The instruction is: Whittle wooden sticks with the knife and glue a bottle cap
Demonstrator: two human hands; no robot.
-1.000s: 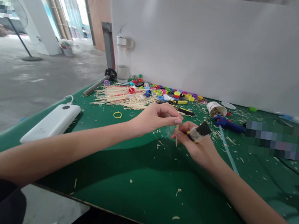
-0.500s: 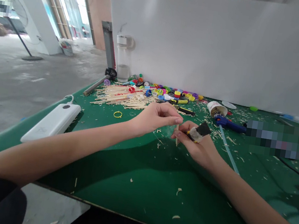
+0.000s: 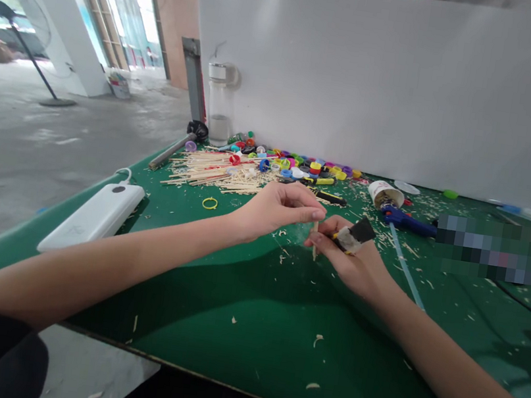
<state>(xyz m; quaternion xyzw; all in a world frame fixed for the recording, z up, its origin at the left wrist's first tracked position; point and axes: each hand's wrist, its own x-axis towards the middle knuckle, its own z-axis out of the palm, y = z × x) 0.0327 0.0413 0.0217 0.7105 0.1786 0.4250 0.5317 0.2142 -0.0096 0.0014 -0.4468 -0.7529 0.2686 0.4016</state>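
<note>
Between my hands a short wooden stick (image 3: 314, 249) stands nearly upright above the green table (image 3: 222, 352). My left hand (image 3: 287, 207) pinches its upper end between thumb and fingers. Closed around the tool's handle and touching the stick lower down is my right hand (image 3: 344, 254). That tool looks like a utility knife (image 3: 350, 236), its dark end wrapped with pale tape and pointing up to the right; its blade is hidden by my fingers. Curled wood shavings (image 3: 282, 251) lie on the table under my hands.
Behind my left hand lies a pile of wooden sticks (image 3: 200, 169), with colourful bottle caps (image 3: 295, 163) beyond. A white power bank (image 3: 93, 218) rests on the left. To the right are a tipped paper cup (image 3: 381, 193) and a blue glue gun (image 3: 406, 220). A glass bottle (image 3: 220, 109) stands at the back.
</note>
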